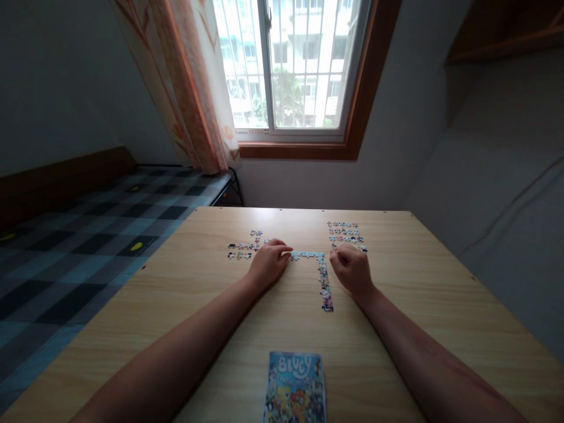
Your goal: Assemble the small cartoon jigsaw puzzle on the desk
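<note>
From where I stand, both hands are over the pale wooden table point(229, 352), around the middle of the frame. The left hand point(268, 261) reaches to the left end of the joined puzzle strip point(325, 285), its thumb and forefinger only narrowly parted; I can't tell whether there's a piece between them. That strip lies flat just right of the frame's centre, one arm running across and the other coming down from its right end toward the viewer. The right hand point(351, 267) sits just right of the corner, fingers curled into a loose fist, and what it may hold is hidden from me. Loose pieces lie in short rows beyond the right hand point(346, 225), and a smaller group lies to the left of the left hand point(240, 247). Down at the bottom centre is a picture sheet point(295, 382) marked "BLUEY", cut off by the frame's edge. A checked bed point(145, 214) fills the left side, and a barred window point(304, 76) glows at the top, beside an orange-patterned curtain point(189, 88).
</note>
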Demonstrator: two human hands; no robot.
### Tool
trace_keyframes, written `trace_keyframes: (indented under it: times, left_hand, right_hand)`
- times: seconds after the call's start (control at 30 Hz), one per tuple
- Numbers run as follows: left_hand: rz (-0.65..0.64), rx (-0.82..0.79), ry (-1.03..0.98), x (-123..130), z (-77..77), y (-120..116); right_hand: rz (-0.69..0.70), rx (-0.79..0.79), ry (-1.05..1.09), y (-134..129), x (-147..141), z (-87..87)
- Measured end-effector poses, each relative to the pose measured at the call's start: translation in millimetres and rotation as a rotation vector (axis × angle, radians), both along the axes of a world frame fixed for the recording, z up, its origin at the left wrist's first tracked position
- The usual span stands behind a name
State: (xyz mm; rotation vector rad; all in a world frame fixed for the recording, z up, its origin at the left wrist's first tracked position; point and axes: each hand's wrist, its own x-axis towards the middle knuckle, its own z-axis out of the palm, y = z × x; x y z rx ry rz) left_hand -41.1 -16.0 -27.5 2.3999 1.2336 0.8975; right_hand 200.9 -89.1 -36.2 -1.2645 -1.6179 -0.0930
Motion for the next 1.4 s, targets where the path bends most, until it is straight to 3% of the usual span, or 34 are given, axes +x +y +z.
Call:
trace_keyframes:
  times: [0.17, 1.03, 1.4]
  left_hand:
    - [-0.01, 0.052, 0.089, 5.4, -0.6, -2.2]
    - [-0.02, 0.054, 0.119, 12.4, 2.2, -5.7]
    - [-0.015, -0.04, -0.096, 7.1, 0.8, 1.4]
  right_hand:
    - [0.011, -0.002, 0.003, -2.5, 2.0, 2.9]
    - [-0.02, -0.015, -0.021, -5.4, 5.5, 5.9]
    - [-0.003, -0.022, 0.005, -5.2, 3.5, 6.8]
